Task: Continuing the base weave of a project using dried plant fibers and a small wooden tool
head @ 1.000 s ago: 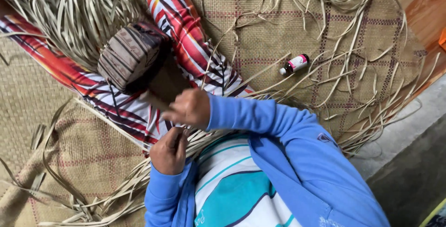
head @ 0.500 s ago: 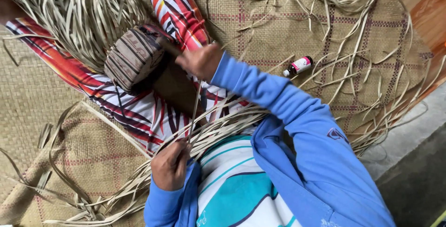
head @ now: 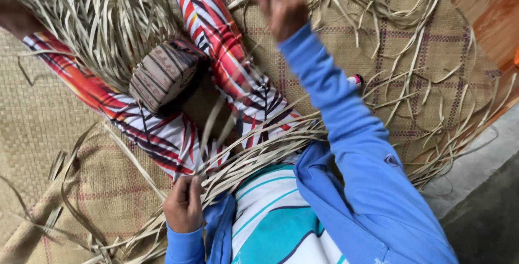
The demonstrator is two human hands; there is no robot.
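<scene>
Single head-worn view, steeply downward, close over lap and woven mat (head: pixel 335 42).

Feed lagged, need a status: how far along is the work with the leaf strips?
Done: only the finished woven mat underneath shows. In hand: left hand pinches one strip's near end, right hand, blurred, is stretched far along it. Left: loose strips heaped unwoven, more across the lap.

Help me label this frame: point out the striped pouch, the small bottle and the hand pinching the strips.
striped pouch (head: pixel 162 75), head view, middle of its top face
small bottle (head: pixel 354 80), head view, pink end showing past the sleeve
left hand (head: pixel 184 205), head view, back of the hand
</scene>
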